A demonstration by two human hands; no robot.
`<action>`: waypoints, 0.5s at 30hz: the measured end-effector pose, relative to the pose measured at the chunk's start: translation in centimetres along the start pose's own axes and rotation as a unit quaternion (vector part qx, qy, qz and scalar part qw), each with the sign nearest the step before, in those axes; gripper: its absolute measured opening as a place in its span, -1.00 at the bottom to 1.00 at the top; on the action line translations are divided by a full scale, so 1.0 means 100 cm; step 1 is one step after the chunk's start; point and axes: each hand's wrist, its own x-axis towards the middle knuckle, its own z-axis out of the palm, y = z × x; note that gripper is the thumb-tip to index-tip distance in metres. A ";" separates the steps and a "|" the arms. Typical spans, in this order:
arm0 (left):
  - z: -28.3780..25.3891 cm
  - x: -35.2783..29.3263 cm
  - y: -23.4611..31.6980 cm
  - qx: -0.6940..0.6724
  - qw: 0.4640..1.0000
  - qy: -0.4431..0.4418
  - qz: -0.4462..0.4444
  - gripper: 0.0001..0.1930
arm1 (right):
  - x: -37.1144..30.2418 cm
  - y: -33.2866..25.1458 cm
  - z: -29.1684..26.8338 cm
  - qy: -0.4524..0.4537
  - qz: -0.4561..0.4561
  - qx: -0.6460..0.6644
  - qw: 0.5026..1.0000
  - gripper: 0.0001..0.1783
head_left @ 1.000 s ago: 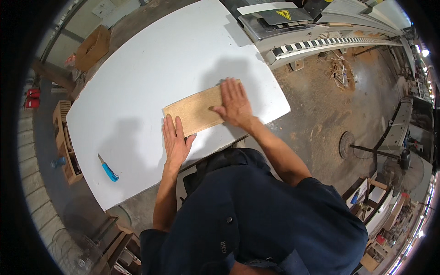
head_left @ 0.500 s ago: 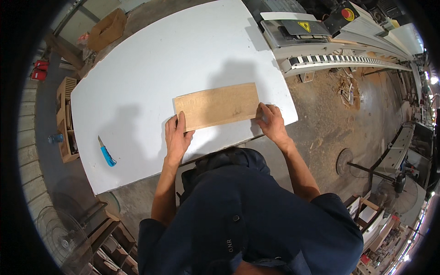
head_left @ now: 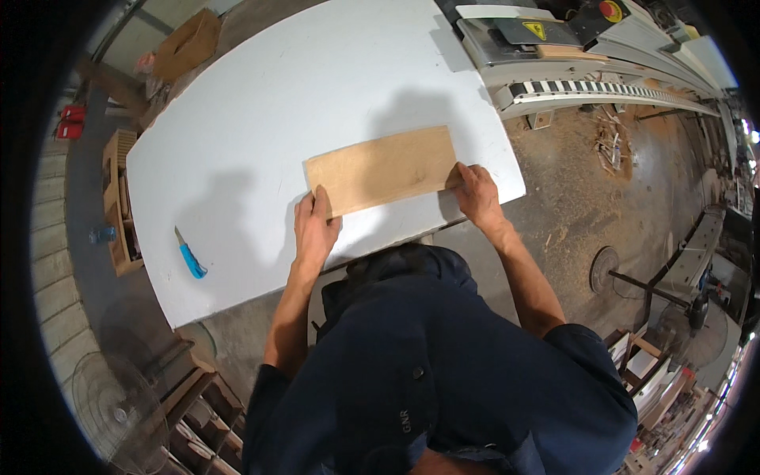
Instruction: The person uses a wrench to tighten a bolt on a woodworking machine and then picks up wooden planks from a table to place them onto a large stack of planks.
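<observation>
A flat rectangular wooden board (head_left: 384,170) is held over the white tabletop (head_left: 261,103), close to its near edge. My left hand (head_left: 315,223) grips the board's left end near the lower corner, thumb on the upper face. At the opposite end, my right hand (head_left: 476,194) pinches the right edge with its fingers. Some fingertips of both hands are hidden by the board. Whether the board touches the tabletop I cannot tell. A blue-handled utility knife (head_left: 191,257) lies on the table to the left, its blade pointing away from me.
A long machine with a striped conveyor chain (head_left: 586,91) and a red stop button (head_left: 610,10) adjoins the table at far right. A cardboard box (head_left: 187,46) stands beyond the far left. Fans stand at lower left (head_left: 119,413) and right (head_left: 606,269). Sawdust and offcuts litter the floor.
The view has shifted slightly. Both hands keep their hold on the board, which now appears a little farther up and to the right, tilted slightly more.
</observation>
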 end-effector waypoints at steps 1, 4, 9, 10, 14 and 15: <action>-0.002 -0.002 0.002 0.002 1.000 0.001 0.006 -0.35 | 0.000 0.003 -0.002 -0.001 -0.004 0.008 1.000 -0.43; -0.004 -0.013 0.005 0.005 1.000 0.011 0.020 -0.39 | -0.006 0.005 -0.001 -0.001 -0.017 0.019 1.000 -0.43; -0.003 -0.016 0.004 0.000 1.000 0.016 0.011 -0.37 | 0.000 -0.008 -0.015 -0.028 -0.001 0.028 0.999 -0.42; -0.003 -0.017 0.002 -0.004 1.000 0.008 0.006 -0.35 | 0.001 -0.007 -0.018 -0.043 -0.006 0.022 0.999 -0.41; -0.016 -0.018 0.011 -0.019 1.000 -0.012 -0.011 -0.28 | 0.019 0.006 -0.027 -0.041 0.063 0.106 0.991 -0.33; -0.021 -0.016 0.018 -0.022 1.000 -0.015 -0.011 -0.26 | 0.026 0.011 -0.026 -0.021 0.102 0.155 0.982 -0.30</action>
